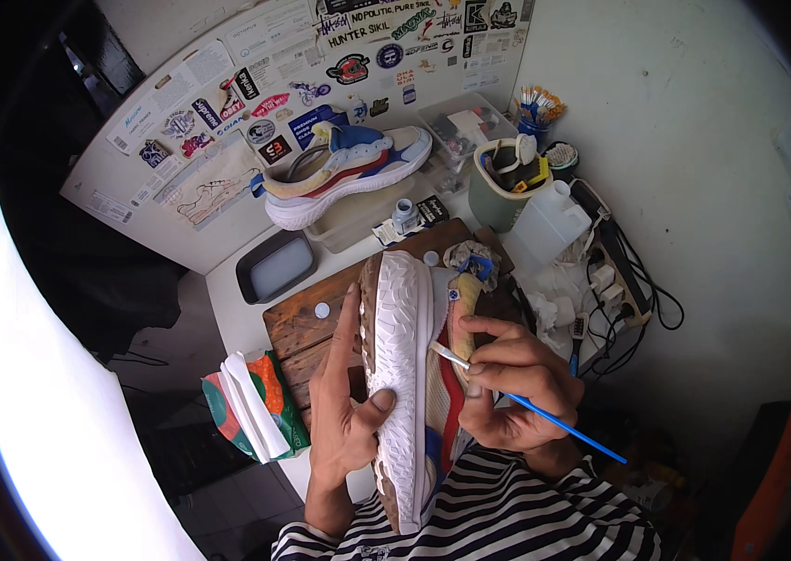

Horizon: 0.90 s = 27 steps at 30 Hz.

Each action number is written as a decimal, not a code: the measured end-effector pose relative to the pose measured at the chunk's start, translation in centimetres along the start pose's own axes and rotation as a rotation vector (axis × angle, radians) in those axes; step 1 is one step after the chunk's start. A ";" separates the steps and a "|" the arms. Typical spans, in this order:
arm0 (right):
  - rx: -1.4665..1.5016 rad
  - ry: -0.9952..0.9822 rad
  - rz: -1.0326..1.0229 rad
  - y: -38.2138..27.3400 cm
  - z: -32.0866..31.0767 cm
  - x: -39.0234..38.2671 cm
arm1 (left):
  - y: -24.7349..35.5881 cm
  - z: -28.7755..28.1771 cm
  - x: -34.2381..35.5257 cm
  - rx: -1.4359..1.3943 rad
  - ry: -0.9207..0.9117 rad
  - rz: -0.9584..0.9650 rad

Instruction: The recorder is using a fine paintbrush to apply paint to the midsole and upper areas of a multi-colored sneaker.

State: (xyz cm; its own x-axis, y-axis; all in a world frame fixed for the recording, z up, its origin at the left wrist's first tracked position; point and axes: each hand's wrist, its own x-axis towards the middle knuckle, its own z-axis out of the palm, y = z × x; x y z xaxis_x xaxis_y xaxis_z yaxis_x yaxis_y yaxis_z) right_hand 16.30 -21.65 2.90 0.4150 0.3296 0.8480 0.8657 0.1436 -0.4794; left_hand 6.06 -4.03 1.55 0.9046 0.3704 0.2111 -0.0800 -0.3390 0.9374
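A sneaker (395,327) is turned on its side in front of me, its white patterned sole facing left and its beige, red and blue upper facing right. My left hand (344,411) grips it from the sole side, the thumb pressed on the white sole and the fingers partly hidden behind it. Between the fingers of my right hand (521,383) is a thin paintbrush (554,420) with a blue handle. Its pale bristle tip is at the upper, close by the edge of the white midsole. Some right fingertips rest near the yellowish collar.
The matching sneaker (349,178) stands on a clear plastic box behind. Around the wooden board (297,327) are a dark tray (276,266), a small paint bottle (405,216), a tissue pack (255,407), a green bin (500,192), a white jug (552,220) and a power strip (612,252) with cables.
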 end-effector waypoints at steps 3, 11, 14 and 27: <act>0.019 -0.022 -0.013 0.0 0.2 -0.1 | -0.3 -0.1 0.1 0.005 -0.013 0.002; 0.057 0.031 0.013 0.4 -0.5 -0.2 | 0.1 0.1 -0.1 -0.010 -0.015 -0.031; 0.076 0.066 0.034 1.1 -0.4 -0.6 | -0.6 0.0 -0.3 -0.029 -0.007 -0.023; 0.036 0.082 0.186 1.6 -1.6 -0.4 | -3.3 0.3 -0.5 -0.405 -0.190 -0.198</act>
State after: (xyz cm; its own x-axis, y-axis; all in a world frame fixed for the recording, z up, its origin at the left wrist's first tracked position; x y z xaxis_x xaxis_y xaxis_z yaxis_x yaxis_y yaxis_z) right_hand 17.98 -23.09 2.13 0.5898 0.2767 0.7587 0.7618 0.1213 -0.6364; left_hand 6.01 -3.39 -1.76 0.9763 0.2164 -0.0013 -0.0208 0.0999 0.9948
